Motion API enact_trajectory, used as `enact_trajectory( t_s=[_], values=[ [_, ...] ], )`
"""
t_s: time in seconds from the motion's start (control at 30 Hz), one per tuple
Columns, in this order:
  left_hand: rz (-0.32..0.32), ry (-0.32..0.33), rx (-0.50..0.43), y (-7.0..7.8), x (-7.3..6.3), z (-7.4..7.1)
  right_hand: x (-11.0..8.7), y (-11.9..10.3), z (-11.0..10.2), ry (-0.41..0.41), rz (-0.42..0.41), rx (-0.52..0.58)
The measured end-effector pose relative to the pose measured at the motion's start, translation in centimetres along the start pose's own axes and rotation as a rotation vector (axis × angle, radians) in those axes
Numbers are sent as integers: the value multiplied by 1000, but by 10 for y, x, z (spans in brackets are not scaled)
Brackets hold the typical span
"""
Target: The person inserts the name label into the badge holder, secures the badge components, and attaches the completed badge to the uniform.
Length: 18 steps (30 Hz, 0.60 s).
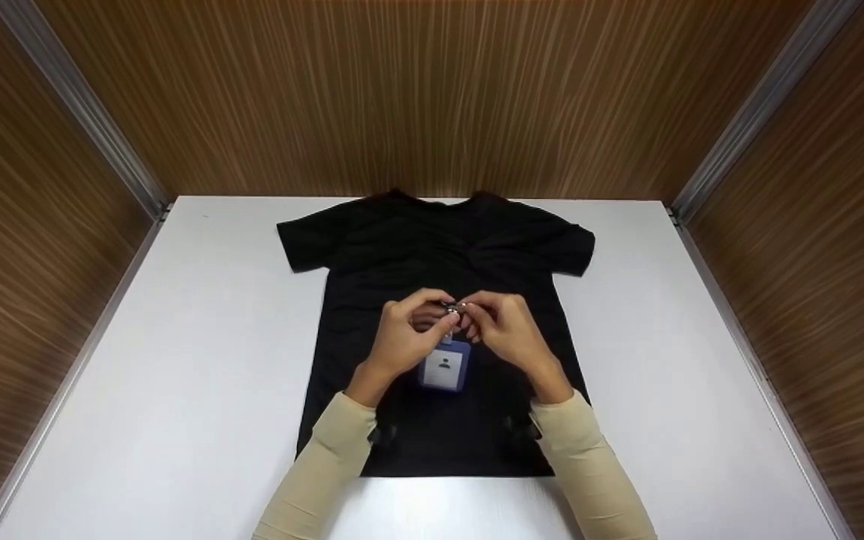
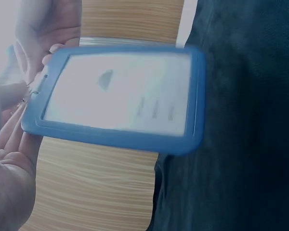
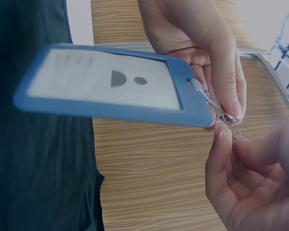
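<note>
A blue-framed badge holder (image 1: pixel 444 367) with a white card hangs from a metal clip (image 3: pixel 225 117) on a short clear strap (image 3: pixel 196 85). My left hand (image 1: pixel 402 337) pinches that clip between thumb and fingers, over the middle of a black T-shirt (image 1: pixel 439 255). From the other side, my right hand (image 1: pixel 511 330) pinches a thin metal part at the clip's end between thumb and forefinger. In the right wrist view the badge holder reaches out sideways from the hands, its card facing the camera. The T-shirt lies spread flat, collar at the far edge.
The T-shirt lies on a white table (image 1: pixel 177 360). Wood-grain panels stand behind the table (image 1: pixel 432 97) and along both sides, with metal rails (image 1: pixel 87 105) at the corners. Light sleeves (image 1: pixel 319 465) cover both forearms, which cross the shirt's lower hem.
</note>
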<state>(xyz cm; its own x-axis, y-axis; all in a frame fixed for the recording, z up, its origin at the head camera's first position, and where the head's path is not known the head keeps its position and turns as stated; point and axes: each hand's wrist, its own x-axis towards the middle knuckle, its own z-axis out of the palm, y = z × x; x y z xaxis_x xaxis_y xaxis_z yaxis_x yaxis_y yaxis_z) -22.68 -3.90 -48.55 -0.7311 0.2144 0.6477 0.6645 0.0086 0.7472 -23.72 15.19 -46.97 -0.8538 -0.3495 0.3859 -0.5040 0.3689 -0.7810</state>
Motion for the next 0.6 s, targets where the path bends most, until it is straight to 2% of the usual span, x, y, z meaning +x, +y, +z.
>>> enact_trajectory(
  t_s=[0.1, 0.33, 0.6],
  values=[
    [-2, 7, 1, -5, -2, 2, 0, 0, 2, 1, -3, -46],
    [-4, 43, 46, -27, -8, 7, -1, -1, 5, 15, -30, -174],
    [50, 45, 45, -34, -9, 6, -1, 1, 8, 30, -72, -257]
  ],
)
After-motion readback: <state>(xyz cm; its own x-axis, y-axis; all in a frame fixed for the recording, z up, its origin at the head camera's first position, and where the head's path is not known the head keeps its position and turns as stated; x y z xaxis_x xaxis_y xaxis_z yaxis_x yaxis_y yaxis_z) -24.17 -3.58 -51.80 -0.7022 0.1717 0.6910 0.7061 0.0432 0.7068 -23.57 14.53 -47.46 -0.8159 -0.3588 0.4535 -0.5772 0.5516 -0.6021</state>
